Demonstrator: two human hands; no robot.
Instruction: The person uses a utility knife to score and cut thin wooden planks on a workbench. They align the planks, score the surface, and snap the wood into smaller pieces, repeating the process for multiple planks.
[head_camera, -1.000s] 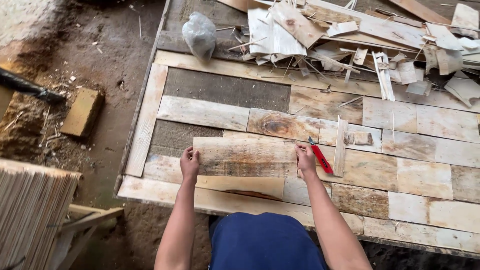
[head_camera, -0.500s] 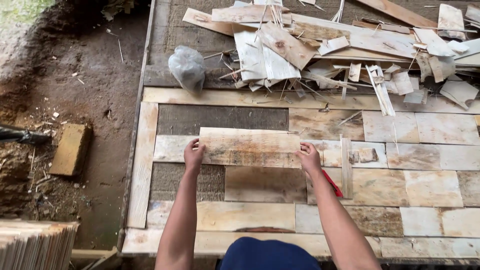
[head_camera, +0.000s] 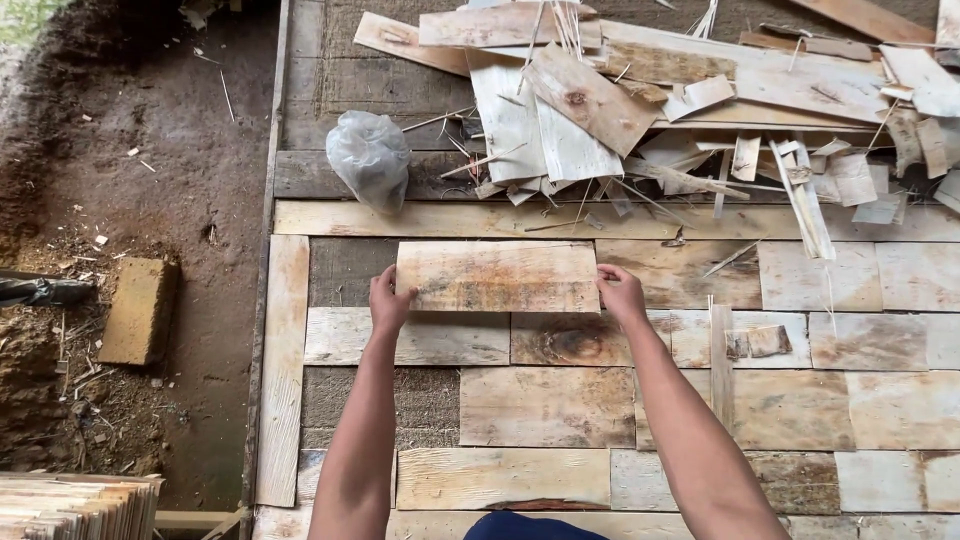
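I hold a flat rectangular wood veneer sheet by its two short ends, low over a board covered with similar sheets. My left hand grips its left edge and my right hand grips its right edge. The sheet sits over a dark uncovered gap in the top row of the layout. Rows of pale and brown veneer pieces lie edge to edge below and to the right of it.
A heap of loose veneer scraps lies at the back right, with a crumpled grey plastic bag beside it. Dirt ground and a wooden block are on the left. A stack of sheets sits bottom left.
Both hands have carried the sheet away from me, from the lower rows up to the top row over the dark gap. The red tool seen near my right hand is out of view.
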